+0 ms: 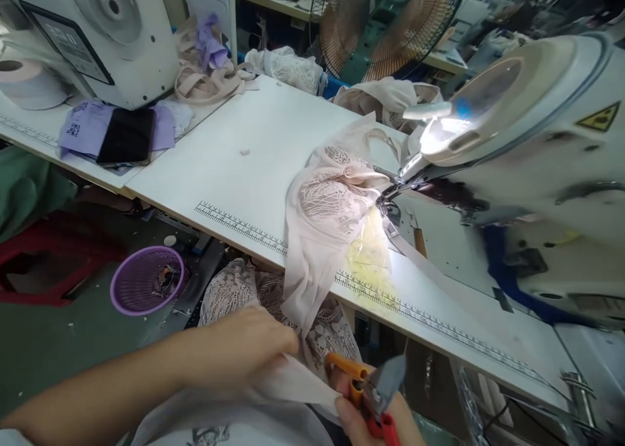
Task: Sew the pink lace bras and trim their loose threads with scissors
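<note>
Two hands: both work at the near edge of the sewing table (254, 166), below its printed ruler strip.
Left hand (249, 348): fingers curled down and pinched on the loose end of the lace garment (325, 218) where it hangs off the table's front edge.
Right hand (375, 426): closed around orange-and-red thread snips (374, 387), blades pointing up and right, just beside the fabric's lower fold.
Garment position: upper part lies on the table by the needle area of the sewing machine (537, 153); the rest drapes over the front edge into the lap.
Handling, as judged: very light, limp and soft; the lace panels look open and easy to snag or nick with the blades; the plain satin-like part probably slides freely.
Where to hold: on the plain hem or seam close to the cut point, pinched taut between thumb and fingers, not on the lace itself.
Elsewhere: a black phone (125, 137) rests on purple paper at the far left edge; a purple basket (146, 280) sits on the floor.
</note>
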Tool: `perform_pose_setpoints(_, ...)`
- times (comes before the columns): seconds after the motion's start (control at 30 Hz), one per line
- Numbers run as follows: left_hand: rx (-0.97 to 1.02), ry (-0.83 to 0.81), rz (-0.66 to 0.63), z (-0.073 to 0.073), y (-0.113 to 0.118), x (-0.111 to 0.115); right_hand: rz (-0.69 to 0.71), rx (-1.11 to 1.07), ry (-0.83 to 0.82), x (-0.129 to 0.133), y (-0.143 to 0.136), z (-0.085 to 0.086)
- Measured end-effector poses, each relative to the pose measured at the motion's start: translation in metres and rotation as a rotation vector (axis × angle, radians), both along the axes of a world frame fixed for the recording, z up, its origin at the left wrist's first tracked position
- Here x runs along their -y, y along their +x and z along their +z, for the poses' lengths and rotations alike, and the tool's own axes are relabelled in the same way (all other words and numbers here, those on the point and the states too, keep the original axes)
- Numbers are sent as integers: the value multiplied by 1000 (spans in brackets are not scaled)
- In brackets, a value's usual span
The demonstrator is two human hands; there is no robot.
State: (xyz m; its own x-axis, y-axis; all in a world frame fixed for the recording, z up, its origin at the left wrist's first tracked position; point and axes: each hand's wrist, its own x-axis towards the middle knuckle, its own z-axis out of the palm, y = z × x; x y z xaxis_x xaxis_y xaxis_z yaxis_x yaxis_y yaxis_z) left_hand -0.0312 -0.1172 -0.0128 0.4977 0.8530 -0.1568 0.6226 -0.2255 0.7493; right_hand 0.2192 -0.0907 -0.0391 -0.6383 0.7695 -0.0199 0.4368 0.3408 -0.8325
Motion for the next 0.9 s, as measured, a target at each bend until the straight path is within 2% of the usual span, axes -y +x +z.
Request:
perform_pose_setpoints(0.1, -225, 59, 29, 1, -25, -5, -92, 0, 84, -10, 17, 12)
perform_pose_setpoints(0.23, -300, 89, 56, 1, -45, -11, -131, 59, 160, -21, 35, 24)
perform_pose_setpoints(0.37, -304, 135, 30, 7, -39, -14, -129, 168, 238, -35, 41, 33)
perform_pose_setpoints(0.47, -310, 162, 5, 13, -26, -15, -211, 262, 245, -44, 38, 40)
perform_pose_setpoints(0.53, -313, 200, -37, 14, -15, -16, -254, 221, 237, -46, 28, 43)
perform_pose_setpoints(0.6, -291, 271, -85, 10, -5, -17, -161, 119, 192, -43, 12, 43)
perform_pose_setpoints(0.7, -254, 421, -134, -3, 7, -17, 140, 26, 73, -40, -17, 34)
perform_pose_setpoints(0.73, -256, 470, -151, -7, 9, -18, 199, 23, 62, -39, -25, 30)
perform_pose_setpoints(0.8, -267, 533, -190, -12, 11, -18, 252, 18, 56, -40, -36, 24)
perform_pose_setpoints(0.9, -280, 471, -206, -11, 0, -18, 256, 0, 29, -43, -38, 20)
